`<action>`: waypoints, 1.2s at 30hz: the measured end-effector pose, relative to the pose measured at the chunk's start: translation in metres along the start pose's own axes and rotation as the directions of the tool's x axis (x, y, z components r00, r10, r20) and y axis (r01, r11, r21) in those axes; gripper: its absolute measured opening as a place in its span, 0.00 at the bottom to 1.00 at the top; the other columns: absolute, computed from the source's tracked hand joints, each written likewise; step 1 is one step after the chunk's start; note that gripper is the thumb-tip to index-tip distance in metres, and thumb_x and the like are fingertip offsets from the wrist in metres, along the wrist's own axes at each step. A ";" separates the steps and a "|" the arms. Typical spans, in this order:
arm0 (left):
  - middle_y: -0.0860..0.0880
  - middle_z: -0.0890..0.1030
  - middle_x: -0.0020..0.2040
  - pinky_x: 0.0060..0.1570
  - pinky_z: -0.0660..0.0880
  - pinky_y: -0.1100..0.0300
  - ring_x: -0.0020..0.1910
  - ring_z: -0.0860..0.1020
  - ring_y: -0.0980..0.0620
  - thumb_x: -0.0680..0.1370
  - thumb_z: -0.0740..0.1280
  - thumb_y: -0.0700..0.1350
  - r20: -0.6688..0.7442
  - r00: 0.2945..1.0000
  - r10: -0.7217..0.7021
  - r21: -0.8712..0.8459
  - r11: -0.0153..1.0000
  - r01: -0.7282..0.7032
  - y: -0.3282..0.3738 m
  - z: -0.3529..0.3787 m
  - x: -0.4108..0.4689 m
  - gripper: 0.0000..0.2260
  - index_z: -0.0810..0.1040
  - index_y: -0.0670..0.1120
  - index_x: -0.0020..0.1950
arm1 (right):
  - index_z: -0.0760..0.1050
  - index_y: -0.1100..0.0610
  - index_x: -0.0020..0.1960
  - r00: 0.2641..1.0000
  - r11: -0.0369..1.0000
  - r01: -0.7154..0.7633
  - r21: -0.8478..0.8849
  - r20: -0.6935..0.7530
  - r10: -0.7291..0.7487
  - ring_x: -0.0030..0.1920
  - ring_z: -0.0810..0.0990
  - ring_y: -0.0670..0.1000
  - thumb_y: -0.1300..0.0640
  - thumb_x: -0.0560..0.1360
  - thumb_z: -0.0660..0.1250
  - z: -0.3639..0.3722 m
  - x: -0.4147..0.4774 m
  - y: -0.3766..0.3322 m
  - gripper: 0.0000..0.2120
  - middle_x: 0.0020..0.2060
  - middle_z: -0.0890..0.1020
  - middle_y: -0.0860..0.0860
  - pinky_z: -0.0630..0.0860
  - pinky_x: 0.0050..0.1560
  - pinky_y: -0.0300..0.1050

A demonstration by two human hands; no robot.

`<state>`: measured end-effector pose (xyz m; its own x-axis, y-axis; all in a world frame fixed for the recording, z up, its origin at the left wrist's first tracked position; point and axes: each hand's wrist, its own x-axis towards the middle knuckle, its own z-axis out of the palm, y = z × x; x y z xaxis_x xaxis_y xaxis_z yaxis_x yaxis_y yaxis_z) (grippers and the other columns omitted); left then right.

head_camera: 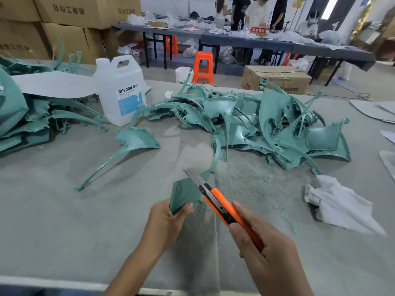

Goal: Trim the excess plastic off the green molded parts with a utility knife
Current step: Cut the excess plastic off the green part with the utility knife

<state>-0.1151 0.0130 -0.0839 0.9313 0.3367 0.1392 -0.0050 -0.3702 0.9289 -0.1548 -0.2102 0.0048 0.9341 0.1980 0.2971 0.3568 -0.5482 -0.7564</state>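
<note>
Left hand [168,218]: I pinch the green molded part [184,196] by its near corner.
Right hand [263,248]: curled round my orange utility knife [222,207].
Relation: blade lies against the part's right edge, pointing away-left; the part's long arm runs away from me.

DEXCON on the white jug [119,82] label, red table sign [258,30] perhaps 不合格区
</note>
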 end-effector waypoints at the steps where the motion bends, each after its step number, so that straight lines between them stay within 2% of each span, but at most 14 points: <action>1: 0.57 0.62 0.25 0.26 0.58 0.62 0.26 0.59 0.58 0.75 0.73 0.50 0.011 1.000 0.015 0.010 1.000 -0.015 0.000 -0.001 -0.001 0.18 0.68 0.50 0.31 | 0.74 0.31 0.65 1.000 0.999 0.013 -0.030 0.011 -0.012 0.42 0.82 0.39 0.42 0.73 0.67 0.000 0.001 -0.003 0.20 0.45 0.81 0.31 0.73 0.42 0.27; 4: 0.56 0.61 0.25 0.26 0.56 0.62 0.27 0.57 0.58 0.78 0.72 0.47 0.026 0.998 0.049 0.047 0.998 -0.050 0.001 -0.002 -0.003 0.20 0.65 0.51 0.31 | 0.79 0.37 0.62 0.999 0.993 0.052 -0.106 0.018 -0.050 0.45 0.79 0.32 0.43 0.74 0.67 -0.001 0.004 -0.014 0.17 0.45 0.81 0.29 0.70 0.44 0.23; 8: 0.56 0.60 0.26 0.28 0.55 0.62 0.28 0.57 0.57 0.78 0.71 0.47 0.054 0.994 0.096 0.037 0.994 -0.098 0.006 -0.005 -0.006 0.20 0.63 0.48 0.33 | 0.79 0.35 0.60 0.997 0.987 0.072 -0.145 0.035 -0.068 0.35 0.78 0.34 0.39 0.73 0.66 -0.011 0.008 -0.024 0.16 0.37 0.79 0.30 0.70 0.37 0.25; 11: 0.55 0.59 0.26 0.27 0.55 0.62 0.27 0.57 0.57 0.79 0.71 0.48 0.081 0.989 0.124 0.065 0.990 -0.129 0.009 -0.010 -0.011 0.20 0.63 0.48 0.34 | 0.80 0.35 0.59 0.994 0.972 0.105 -0.210 0.037 -0.099 0.31 0.75 0.34 0.41 0.72 0.68 -0.022 0.011 -0.028 0.16 0.30 0.76 0.30 0.70 0.34 0.26; 13: 0.55 0.59 0.26 0.27 0.54 0.63 0.27 0.57 0.57 0.78 0.71 0.50 0.087 0.991 0.106 0.084 0.990 -0.114 0.009 -0.015 -0.017 0.20 0.63 0.51 0.32 | 0.80 0.36 0.60 0.990 0.959 0.141 -0.245 0.048 -0.133 0.31 0.76 0.34 0.41 0.73 0.68 -0.028 0.012 -0.030 0.16 0.32 0.79 0.32 0.71 0.34 0.27; 16: 0.55 0.61 0.25 0.26 0.55 0.63 0.27 0.58 0.58 0.75 0.71 0.55 0.072 0.997 0.037 0.053 0.998 -0.041 0.004 -0.025 -0.031 0.19 0.68 0.49 0.32 | 0.75 0.36 0.65 0.981 0.947 0.186 -0.260 0.097 -0.166 0.36 0.81 0.37 0.36 0.75 0.64 -0.033 0.014 -0.029 0.19 0.41 0.84 0.36 0.75 0.38 0.34; 19: 0.52 0.69 0.25 0.28 0.62 0.60 0.27 0.64 0.59 0.71 0.72 0.62 0.071 0.997 -0.001 0.038 0.999 -0.002 -0.001 -0.036 -0.043 0.15 0.78 0.51 0.37 | 0.79 0.39 0.63 0.979 0.927 0.202 -0.315 0.095 -0.181 0.34 0.81 0.41 0.38 0.78 0.65 -0.033 0.022 -0.018 0.16 0.39 0.85 0.41 0.75 0.38 0.41; 21: 0.48 0.74 0.26 0.28 0.64 0.61 0.26 0.67 0.60 0.69 0.71 0.61 0.077 0.997 -0.031 0.015 0.999 0.030 0.000 -0.042 -0.047 0.11 0.80 0.55 0.39 | 0.79 0.39 0.63 0.980 0.935 0.185 -0.302 0.124 -0.154 0.34 0.81 0.43 0.37 0.77 0.63 -0.032 0.030 -0.012 0.18 0.38 0.85 0.43 0.74 0.39 0.42; 24: 0.52 0.77 0.27 0.26 0.65 0.65 0.25 0.69 0.62 0.69 0.71 0.57 0.093 0.993 -0.067 -0.085 0.993 0.075 0.002 -0.044 -0.048 0.06 0.83 0.57 0.36 | 0.76 0.38 0.64 0.967 0.930 0.230 -0.285 0.172 -0.187 0.34 0.82 0.44 0.37 0.76 0.61 -0.029 0.044 -0.006 0.18 0.39 0.85 0.44 0.75 0.37 0.43; 26: 0.51 0.81 0.31 0.29 0.69 0.65 0.28 0.74 0.62 0.70 0.74 0.56 0.099 0.991 -0.088 -0.143 0.985 0.101 -0.002 -0.046 -0.046 0.06 0.84 0.56 0.40 | 0.75 0.36 0.65 0.961 0.940 0.237 -0.246 0.201 -0.190 0.33 0.80 0.44 0.37 0.77 0.61 -0.025 0.052 -0.003 0.18 0.37 0.84 0.42 0.76 0.34 0.41; 29: 0.44 0.83 0.35 0.36 0.72 0.58 0.34 0.76 0.53 0.70 0.77 0.58 0.115 0.985 -0.132 -0.250 0.955 0.157 -0.010 -0.048 -0.047 0.17 0.84 0.45 0.46 | 0.69 0.33 0.66 0.942 0.927 0.297 -0.229 0.232 -0.244 0.31 0.78 0.44 0.39 0.80 0.63 -0.017 0.065 0.001 0.15 0.34 0.82 0.41 0.73 0.31 0.37; 31: 0.47 0.86 0.41 0.39 0.78 0.58 0.38 0.81 0.53 0.70 0.79 0.52 0.115 0.983 -0.146 -0.323 0.930 0.175 -0.014 -0.047 -0.046 0.12 0.86 0.48 0.48 | 0.74 0.37 0.65 0.941 0.916 0.310 -0.256 0.217 -0.258 0.29 0.77 0.44 0.43 0.79 0.64 -0.016 0.075 0.010 0.14 0.30 0.80 0.42 0.72 0.29 0.37; 33: 0.48 0.87 0.46 0.43 0.80 0.62 0.45 0.85 0.53 0.71 0.77 0.46 0.127 0.983 -0.133 -0.366 0.915 0.171 -0.015 -0.047 -0.046 0.09 0.87 0.53 0.51 | 0.80 0.42 0.61 0.961 0.920 0.242 -0.308 0.210 -0.182 0.28 0.77 0.44 0.47 0.80 0.66 -0.017 0.089 0.028 0.11 0.28 0.79 0.44 0.71 0.28 0.38; 36: 0.46 0.87 0.50 0.50 0.81 0.58 0.51 0.85 0.48 0.72 0.74 0.42 0.164 0.980 -0.112 -0.420 0.891 0.172 -0.016 -0.047 -0.044 0.11 0.86 0.53 0.54 | 0.81 0.43 0.59 0.961 0.925 0.111 -0.363 0.275 -0.007 0.28 0.75 0.45 0.48 0.81 0.65 -0.018 0.116 0.054 0.10 0.30 0.81 0.48 0.68 0.28 0.37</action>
<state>-0.1732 0.0450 -0.0881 0.9730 0.2296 -0.0234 0.0025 0.0912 0.9958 -0.0274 -0.2317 0.0085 0.8989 0.4181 0.1307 0.4291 -0.7801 -0.4554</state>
